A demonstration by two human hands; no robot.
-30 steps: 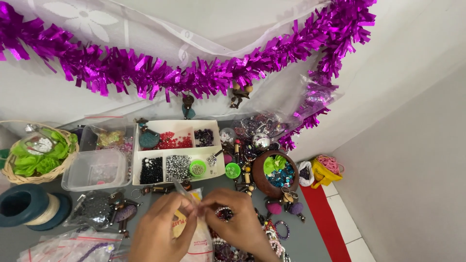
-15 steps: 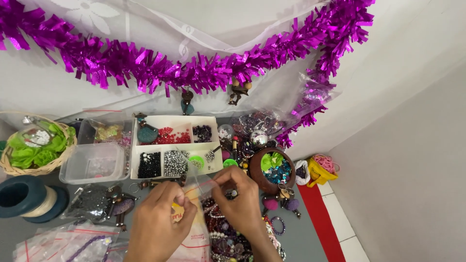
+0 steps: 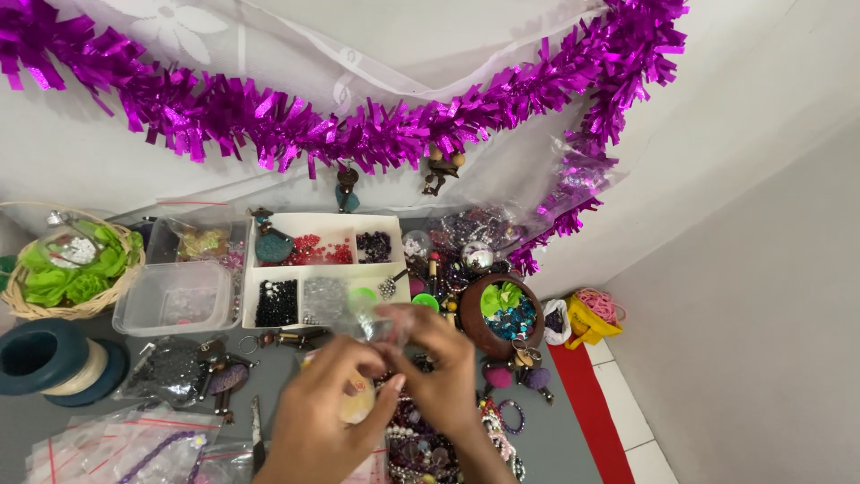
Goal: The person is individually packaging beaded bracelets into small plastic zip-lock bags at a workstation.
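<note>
At the far left of the counter (image 3: pixel 573 448) stood a woven basket (image 3: pixel 27 305) of green cloth flowers, with a dark blue spool (image 3: pixel 40 358) nearer the person and a clear lidded tub (image 3: pixel 175 300) just right of the basket. Sealed plastic bags (image 3: pixel 107 444) lay along the near left edge.

The left hand (image 3: pixel 327 412) came up from the near edge, fingers curled, a pale yellowish bead-like piece (image 3: pixel 356 405) showing under the palm. Its fingertips met those of the right hand (image 3: pixel 439 376) around a small clear plastic packet (image 3: pixel 372 315), which was blurred. The packet lay just beyond both grips, on their far side, over the near edge of the white compartment tray (image 3: pixel 322 269). Both grips were closed to a pinch on it; its long axis could not be told.

Right of the hands sat a brown bowl (image 3: pixel 475 327) of green and blue pieces, near but apart. Loose beads (image 3: pixel 421 448) crowded the counter beneath the wrists, so open room lay only toward the grey strip at the near right.
</note>
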